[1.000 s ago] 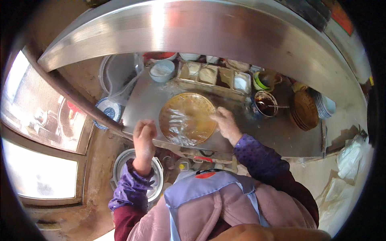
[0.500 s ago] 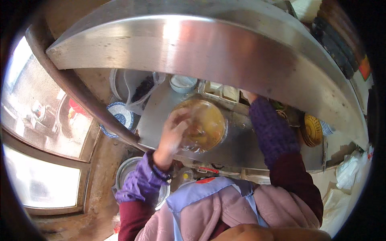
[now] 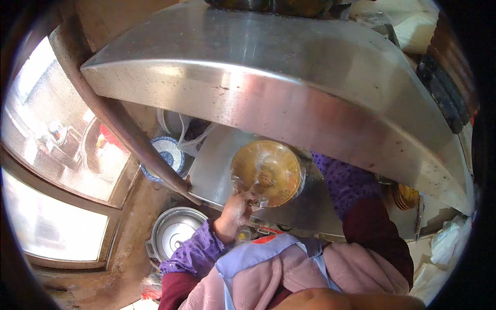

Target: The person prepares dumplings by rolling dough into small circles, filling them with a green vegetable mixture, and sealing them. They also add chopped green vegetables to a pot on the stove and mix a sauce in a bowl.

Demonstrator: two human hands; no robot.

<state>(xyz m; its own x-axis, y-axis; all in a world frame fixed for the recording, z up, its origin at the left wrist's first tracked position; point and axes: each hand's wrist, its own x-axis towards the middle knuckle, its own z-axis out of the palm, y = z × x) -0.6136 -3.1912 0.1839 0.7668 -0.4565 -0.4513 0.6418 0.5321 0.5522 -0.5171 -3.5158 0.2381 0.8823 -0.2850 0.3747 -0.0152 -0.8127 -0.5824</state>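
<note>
A yellow-brown bowl (image 3: pixel 243 158) stands on the steel counter in front of me, lined with clear plastic film (image 3: pixel 261 202) that spills over its rim. At the bowl's near left edge, my left hand (image 3: pixel 234 214) is closed on the gathered plastic. My right arm, in a purple dotted sleeve (image 3: pixel 349 182), reaches forward to the right of the bowl. The steel shelf (image 3: pixel 248 103) covers my right hand, so its fingers do not show.
The broad shelf overhangs the counter's back. Lower left sits a metal pot (image 3: pixel 174 219); a blue-and-white bowl (image 3: pixel 177 150) is behind the curved pipe (image 3: pixel 116 124). Yellow stacked bowls (image 3: pixel 406 197) stand at the right, white plastic bags (image 3: pixel 448 235) beyond them.
My left hand has moved from over the bowl down to its near rim and closed on the plastic. The view has shifted, and the shelf now hides my right hand and the trays behind.
</note>
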